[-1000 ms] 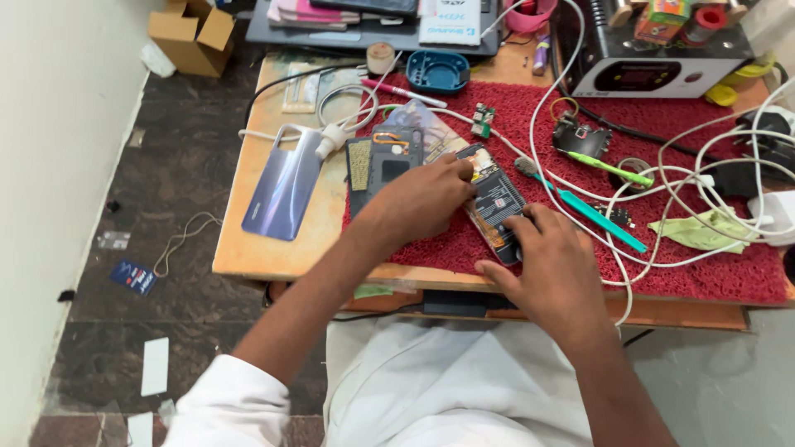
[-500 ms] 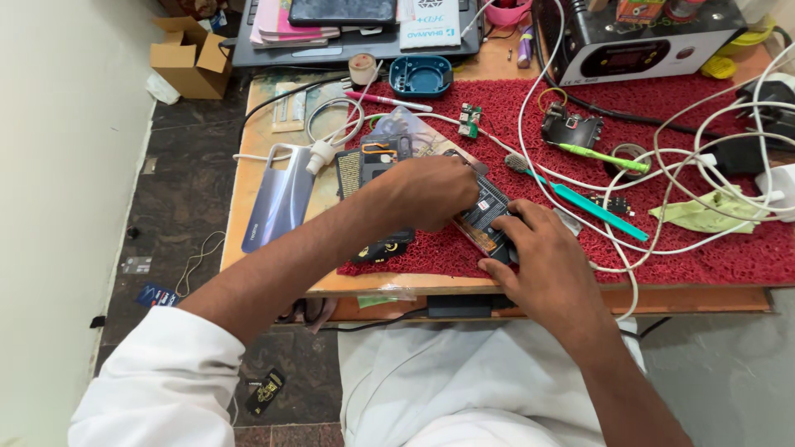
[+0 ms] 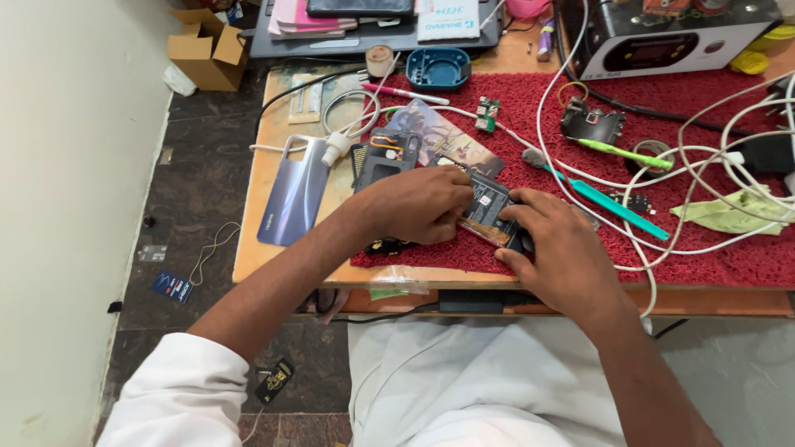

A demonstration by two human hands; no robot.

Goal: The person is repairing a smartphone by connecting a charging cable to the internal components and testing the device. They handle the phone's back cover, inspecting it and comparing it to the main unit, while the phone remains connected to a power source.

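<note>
Nearest the camera, white sleeves and a white lap are filling the bottom of the view, and both forearms are reaching forward over the front edge of the counter [image 3: 273, 269]. The right hand [image 3: 559, 248] is lying on the near part of the red mat [image 3: 712, 261], its fingers [image 3: 530, 207] curling together around the right end of an opened phone [image 3: 489, 207] and gripping it. The left hand [image 3: 418, 203] is coming in from the left and covering the phone's other end; its fingers [image 3: 460, 186] are bunching closely together and pressing down on the exposed insides, though whether they are pinching some small part is hidden. The phone itself is lying tilted on the mat between the two hands, touching both.

Just left of the left hand, a dark inner phone frame [image 3: 383, 157] is lying at the mat's edge, and further left a glossy blue-grey back cover [image 3: 291, 192] is resting on the bare wood. Right of the hands, a teal-handled brush [image 3: 609, 201] is lying slantwise among looping white cables [image 3: 696, 178], with a crumpled green cloth [image 3: 729, 211] near the right side. Beyond these, a green-handled tool [image 3: 625, 153] is lying beside a small black component. At the far edge, a blue plastic tray [image 3: 439, 68] is sitting left of a black-and-white bench instrument [image 3: 671, 41], and a cardboard box [image 3: 207, 54] is standing on the floor at the far left.
</note>
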